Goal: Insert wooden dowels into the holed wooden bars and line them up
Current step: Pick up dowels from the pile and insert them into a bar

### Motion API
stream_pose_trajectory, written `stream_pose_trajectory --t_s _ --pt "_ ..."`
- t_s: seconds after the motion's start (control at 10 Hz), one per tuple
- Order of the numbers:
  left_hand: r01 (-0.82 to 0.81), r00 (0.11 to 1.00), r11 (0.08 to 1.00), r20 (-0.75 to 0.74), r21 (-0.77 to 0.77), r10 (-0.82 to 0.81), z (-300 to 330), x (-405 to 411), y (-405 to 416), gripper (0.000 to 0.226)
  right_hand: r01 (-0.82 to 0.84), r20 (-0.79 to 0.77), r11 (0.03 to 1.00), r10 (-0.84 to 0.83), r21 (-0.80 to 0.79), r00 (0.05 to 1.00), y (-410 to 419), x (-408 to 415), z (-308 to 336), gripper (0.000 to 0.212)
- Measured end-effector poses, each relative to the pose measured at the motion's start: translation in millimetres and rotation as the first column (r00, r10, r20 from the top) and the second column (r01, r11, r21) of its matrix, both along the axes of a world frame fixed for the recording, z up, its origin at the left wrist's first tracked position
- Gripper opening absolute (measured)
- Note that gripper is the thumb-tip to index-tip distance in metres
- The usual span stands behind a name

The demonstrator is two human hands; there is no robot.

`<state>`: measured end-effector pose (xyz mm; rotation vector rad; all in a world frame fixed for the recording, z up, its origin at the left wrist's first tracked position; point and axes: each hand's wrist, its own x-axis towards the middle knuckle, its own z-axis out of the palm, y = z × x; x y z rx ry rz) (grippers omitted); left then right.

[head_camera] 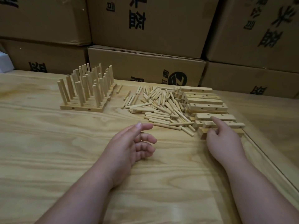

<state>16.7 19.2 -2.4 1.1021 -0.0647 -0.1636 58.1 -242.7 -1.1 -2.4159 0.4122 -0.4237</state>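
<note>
The left hand point(129, 143) rests empty on the pale wooden table point(48, 151), fingers loosely curled. The right hand point(224, 139) touches, perhaps grips, a pale holed wooden bar point(226, 125) beside the loose heap of short wooden dowels point(161, 105).

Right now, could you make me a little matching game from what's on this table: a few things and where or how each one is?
Things:
1. loose dowels
2. finished bars
3. empty bars
4. left hand

States:
A. stacked at the right, holes showing
B. dowels standing upright in them
C. holding nothing, fingers loosely curled
D. lying in a heap mid-table

Pairs: 1-D, 2-B, 3-A, 4-C
</note>
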Motion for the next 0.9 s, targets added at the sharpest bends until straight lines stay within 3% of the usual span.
stream_pose_trajectory --t_s 0.3,0.4,0.6,0.7,0.8,0.9 --pt "0.006 1.0 1.0 -0.003 0.0 -0.006 -2 2 1 0.054 0.044 -0.002 0.995 -0.045 -0.088 0.999 7 -1 -1 0.04" --pt "0.009 1.0 1.0 -0.006 0.006 -0.009 -2 2 1 0.053 0.016 -0.01 0.992 -0.017 -0.123 1.0 6 -1 -2 0.026" --pt "0.01 1.0 1.0 -0.001 -0.002 -0.01 -3 3 1 0.053 -0.034 -0.039 0.972 0.026 -0.232 0.999 10 -5 -1 0.024" --pt "0.006 1.0 1.0 0.0 -0.005 -0.006 -3 2 1 0.054 -0.007 0.044 0.952 0.022 -0.305 0.999 21 -10 5 0.018" --pt "-0.001 1.0 1.0 0.0 -0.008 0.001 -2 2 1 0.053 -0.001 0.252 0.931 0.1 -0.365 0.963 43 -22 12 0.017" --pt "0.004 1.0 1.0 -0.018 -0.017 -0.005 -2 3 0 0.053 -0.082 0.458 0.899 0.295 -0.43 0.839 70 -36 14 0.019"
